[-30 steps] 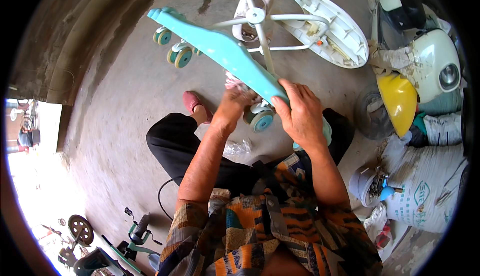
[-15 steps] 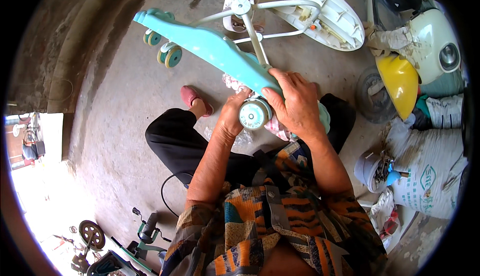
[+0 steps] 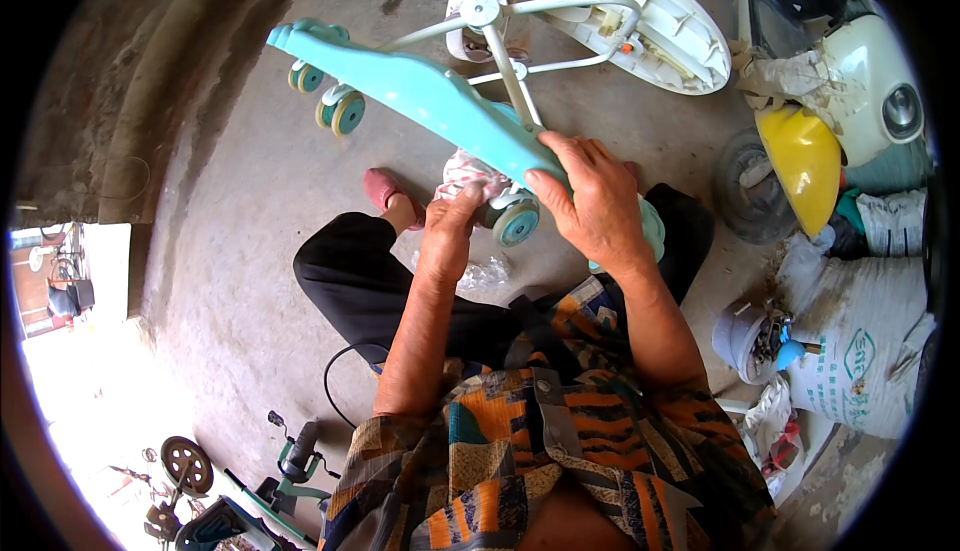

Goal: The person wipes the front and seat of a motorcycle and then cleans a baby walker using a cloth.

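A teal plastic wheeled base (image 3: 430,96), likely part of a baby walker, slants in front of me with white frame tubes (image 3: 570,6) crossing beyond it. My right hand (image 3: 597,206) is closed round its near end, thumb on the teal side. In my left hand (image 3: 447,233) a pink-and-white cloth (image 3: 463,173) is pinched, just left of the near caster wheel (image 3: 516,223). The fingertips of my left hand are partly hidden by the cloth. Paired casters (image 3: 345,114) hang beneath the far end.
A white oval plastic shell (image 3: 665,31) lies beyond the frame. At right are a yellow plastic panel (image 3: 805,171), a small bucket (image 3: 738,341) and a white woven sack (image 3: 860,351). A crumpled clear bag (image 3: 485,273) sits between my legs. A small cycle (image 3: 290,471) stands lower left.
My left hand has drawn back leftward from the near wheel, taking the cloth with it. That wheel has swivelled and shows at a different angle. My right hand stays on the base.
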Available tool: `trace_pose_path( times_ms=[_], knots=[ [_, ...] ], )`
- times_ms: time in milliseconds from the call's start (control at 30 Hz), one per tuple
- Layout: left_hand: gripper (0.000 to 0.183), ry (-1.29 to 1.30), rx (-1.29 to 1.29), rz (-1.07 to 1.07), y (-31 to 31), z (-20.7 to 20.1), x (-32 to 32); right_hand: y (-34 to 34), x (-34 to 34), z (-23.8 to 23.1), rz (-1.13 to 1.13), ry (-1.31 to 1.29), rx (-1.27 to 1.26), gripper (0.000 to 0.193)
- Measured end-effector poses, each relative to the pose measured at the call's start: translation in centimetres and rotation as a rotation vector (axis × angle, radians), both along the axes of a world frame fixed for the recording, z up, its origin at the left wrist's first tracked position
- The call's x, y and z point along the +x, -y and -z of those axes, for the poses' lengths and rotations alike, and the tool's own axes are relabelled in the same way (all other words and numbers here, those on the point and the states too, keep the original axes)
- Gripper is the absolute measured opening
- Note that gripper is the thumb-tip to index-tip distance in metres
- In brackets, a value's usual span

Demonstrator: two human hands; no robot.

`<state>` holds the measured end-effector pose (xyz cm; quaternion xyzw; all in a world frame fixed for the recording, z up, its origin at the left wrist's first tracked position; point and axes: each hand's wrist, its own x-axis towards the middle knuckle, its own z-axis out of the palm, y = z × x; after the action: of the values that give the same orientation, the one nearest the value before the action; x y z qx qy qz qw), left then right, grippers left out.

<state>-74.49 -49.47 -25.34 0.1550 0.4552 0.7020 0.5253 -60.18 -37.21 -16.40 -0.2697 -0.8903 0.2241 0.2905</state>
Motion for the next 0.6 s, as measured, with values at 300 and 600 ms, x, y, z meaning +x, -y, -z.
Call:
trace_pose_path(
  times_ms=[300,600],
  knots=[
    [0.026,-0.678,-0.007,0.101,0.9,-3.8,1.2,-0.6,-0.1,-0.2,-0.006,0.013,-0.033,0.038],
    [0.019,-0.206,-0.064,-0.292,6.0,-2.3,2.0,-0.2,-0.1,-0.1,-0.022,0.029,-0.041,0.038]
  ],
)
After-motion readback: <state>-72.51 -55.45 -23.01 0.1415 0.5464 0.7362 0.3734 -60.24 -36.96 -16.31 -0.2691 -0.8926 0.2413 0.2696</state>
